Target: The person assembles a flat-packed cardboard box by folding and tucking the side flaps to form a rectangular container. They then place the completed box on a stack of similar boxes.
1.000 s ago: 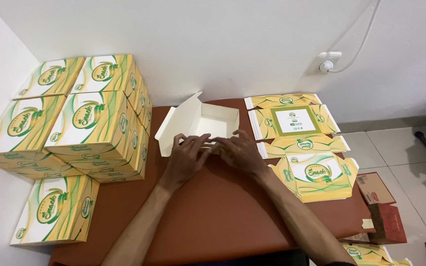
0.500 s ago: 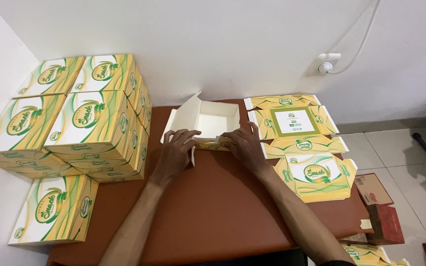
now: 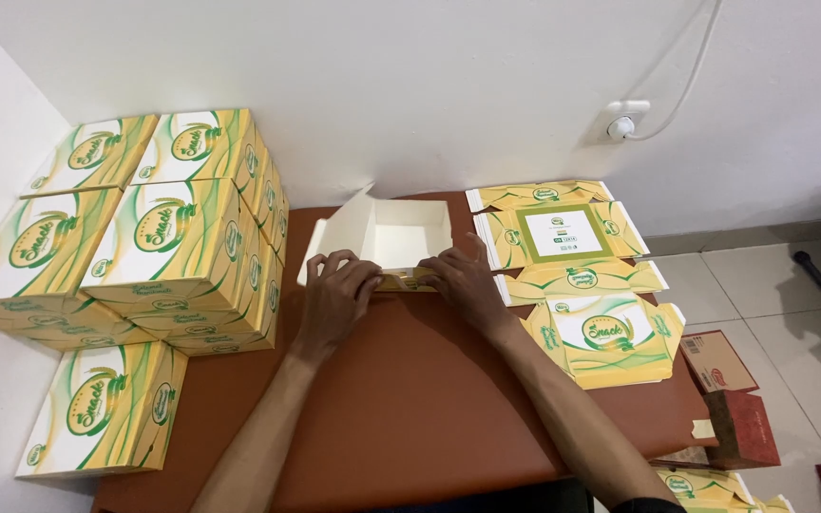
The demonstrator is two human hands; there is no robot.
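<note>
A half-folded cardboard box [image 3: 401,233], white inside and yellow-green outside, stands open at the back middle of the brown table [image 3: 410,399]. My left hand [image 3: 336,294] presses on its near wall at the left. At the right end of the same wall my right hand [image 3: 463,277] holds the front flap down. Both hands grip the box's near edge, a yellow strip showing between them.
Several finished yellow-green boxes [image 3: 163,237] are stacked at the left, one more [image 3: 106,408] near the front left. A pile of flat unfolded box blanks [image 3: 572,256] lies at the right. Small brown cartons [image 3: 729,399] sit on the floor at the right. A wall socket [image 3: 624,122] is above.
The box's near wall has been folded up and its side walls raised. Both hands have shifted slightly toward the box front and now press on it.
</note>
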